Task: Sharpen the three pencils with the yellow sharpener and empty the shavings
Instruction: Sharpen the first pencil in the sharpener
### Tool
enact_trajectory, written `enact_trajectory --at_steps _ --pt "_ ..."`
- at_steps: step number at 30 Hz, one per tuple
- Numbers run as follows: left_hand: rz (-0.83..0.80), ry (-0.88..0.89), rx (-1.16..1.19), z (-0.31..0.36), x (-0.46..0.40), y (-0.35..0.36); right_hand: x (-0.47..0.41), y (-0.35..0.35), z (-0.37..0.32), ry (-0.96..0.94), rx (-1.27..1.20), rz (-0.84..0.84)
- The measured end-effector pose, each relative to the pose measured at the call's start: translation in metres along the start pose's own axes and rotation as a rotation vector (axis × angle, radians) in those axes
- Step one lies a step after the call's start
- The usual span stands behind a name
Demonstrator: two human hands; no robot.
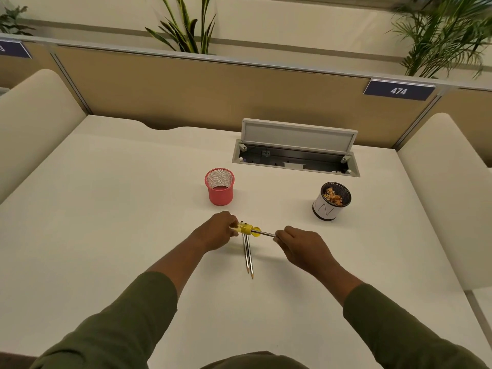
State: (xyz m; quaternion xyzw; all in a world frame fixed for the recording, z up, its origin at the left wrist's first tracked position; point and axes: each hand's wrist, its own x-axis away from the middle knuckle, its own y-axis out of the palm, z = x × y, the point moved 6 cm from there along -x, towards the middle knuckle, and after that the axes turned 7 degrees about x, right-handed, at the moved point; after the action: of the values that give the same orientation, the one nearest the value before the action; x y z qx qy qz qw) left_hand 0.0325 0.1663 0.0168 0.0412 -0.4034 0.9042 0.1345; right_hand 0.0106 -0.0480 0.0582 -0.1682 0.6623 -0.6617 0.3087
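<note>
Three slim grey wooden pencils are in play: one pencil [266, 233] is pushed point-first into the small yellow plastic sharpener [245, 229], held just above the pale tabletop [106, 209], and the other two pencils [248, 255] lie side by side beneath it, tips toward the person. The left hand [217, 231] curls its fingers around the sharpener's clear barrel end, and the right hand [299, 245] pinches the pencil's free end.

The pencil looks light and stiff along its length, but its lead is likely brittle, so it wants a firm pinch close to the sharpener and a straight twist without sideways bending. The sharpener is smooth, light plastic and could slip or spin; gripping it across its body, away from the cap, seems safest so that shavings stay inside. The black-rimmed white cup [331, 201] already holding shavings stands well apart at right, and the red mesh cup [220, 187] behind the hands.
</note>
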Motion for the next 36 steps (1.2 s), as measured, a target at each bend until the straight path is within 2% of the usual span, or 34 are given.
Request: enact_trajectory --at_steps 5,9,12,15,16,17,19,21,24,28,32,34,36 --pt "-0.074 0.105 -0.199 0.003 0.001 0.011 -0.001 -0.003 -0.002 -0.108 0.062 0.085" --pt "-0.045 0.157 -0.260 0.005 0.002 0.011 -0.003 -0.006 -0.003 -0.039 -0.048 0.084" --pt "-0.012 0.176 -0.285 0.008 0.000 0.006 -0.008 0.004 0.001 0.253 -0.386 -0.095" --pt "0.011 0.186 -0.329 0.008 -0.003 0.003 -0.004 0.029 0.006 0.748 -1.079 -0.397" --pt "0.007 0.180 -0.340 0.008 -0.003 0.003 -0.002 0.034 0.004 0.850 -1.225 -0.478" --pt "0.001 0.171 -0.341 0.007 -0.003 0.004 -0.002 0.035 0.003 0.872 -1.259 -0.523" --pt "-0.015 0.152 -0.321 0.005 -0.003 0.007 -0.007 0.027 0.006 0.747 -1.097 -0.498" --pt "-0.037 0.122 -0.270 0.001 -0.004 0.009 -0.012 0.014 0.007 0.536 -0.808 -0.382" --pt "-0.061 0.073 -0.173 -0.003 -0.007 0.006 -0.013 0.004 0.001 0.267 -0.536 -0.296" --pt "-0.099 0.076 -0.111 -0.003 -0.007 0.005 -0.011 -0.013 -0.012 -0.119 -0.086 -0.078" --pt "-0.117 0.092 -0.220 0.003 -0.002 0.006 -0.007 -0.015 -0.019 -0.181 0.021 0.051" --pt "-0.083 0.118 -0.256 0.007 -0.002 0.002 -0.007 -0.015 -0.016 -0.100 -0.076 0.088" --pt "-0.048 0.146 -0.275 0.013 -0.003 -0.003 -0.009 -0.011 -0.012 0.056 -0.249 0.035"
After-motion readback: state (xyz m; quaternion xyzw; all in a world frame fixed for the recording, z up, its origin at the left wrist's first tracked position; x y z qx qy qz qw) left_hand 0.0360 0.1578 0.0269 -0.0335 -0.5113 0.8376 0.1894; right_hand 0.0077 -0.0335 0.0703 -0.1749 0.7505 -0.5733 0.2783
